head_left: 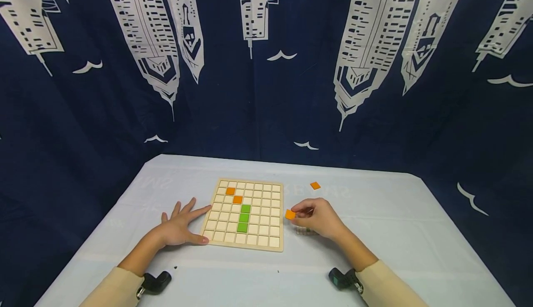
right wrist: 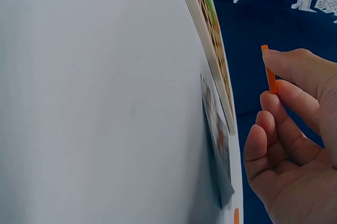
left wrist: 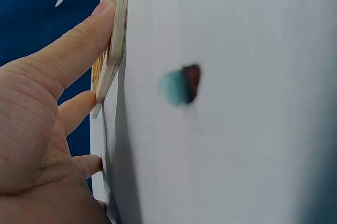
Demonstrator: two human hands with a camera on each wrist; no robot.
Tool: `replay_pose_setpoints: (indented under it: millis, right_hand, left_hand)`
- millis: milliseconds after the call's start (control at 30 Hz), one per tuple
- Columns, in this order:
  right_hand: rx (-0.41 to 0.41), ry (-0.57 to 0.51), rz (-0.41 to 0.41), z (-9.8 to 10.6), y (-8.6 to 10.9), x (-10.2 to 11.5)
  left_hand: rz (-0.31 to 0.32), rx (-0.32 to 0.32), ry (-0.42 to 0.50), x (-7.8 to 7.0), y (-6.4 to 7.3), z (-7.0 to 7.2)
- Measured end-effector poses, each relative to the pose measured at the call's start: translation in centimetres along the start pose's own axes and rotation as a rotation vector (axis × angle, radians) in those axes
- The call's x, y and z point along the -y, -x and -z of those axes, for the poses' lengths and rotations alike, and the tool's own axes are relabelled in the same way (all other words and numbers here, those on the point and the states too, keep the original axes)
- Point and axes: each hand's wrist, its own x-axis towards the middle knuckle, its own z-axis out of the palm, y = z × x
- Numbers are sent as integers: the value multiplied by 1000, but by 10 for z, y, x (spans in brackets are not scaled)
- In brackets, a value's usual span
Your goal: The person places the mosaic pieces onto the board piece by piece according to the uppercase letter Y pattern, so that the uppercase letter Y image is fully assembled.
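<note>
A square wooden grid board (head_left: 264,221) lies on the table. Set in its cells are two orange tiles (head_left: 237,199) on a diagonal and three green tiles (head_left: 244,217) in a column. My left hand (head_left: 176,227) has its fingers spread, thumb and index finger touching the board's left edge; in the left wrist view the thumb (left wrist: 89,40) rests against the rim. Just off the board's right side, my right hand (head_left: 318,216) pinches an orange square tile (head_left: 290,214) between thumb and fingertip. The right wrist view shows that tile (right wrist: 269,71) edge-on, held above the table.
A small card with a printed grid (head_left: 306,231) lies partly hidden under my right hand, one corner lifted in the right wrist view. Another orange tile (head_left: 315,185) lies beyond that hand. A dark blue patterned curtain (head_left: 258,112) hangs behind the white-covered table (head_left: 374,233).
</note>
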Motion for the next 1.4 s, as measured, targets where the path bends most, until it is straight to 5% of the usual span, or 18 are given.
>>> replay_pose_setpoints:
  millis: [1400]
  right_hand:
    - [23, 40, 10, -29, -49, 18]
  left_hand:
    - [-14, -10, 56, 2, 2, -1]
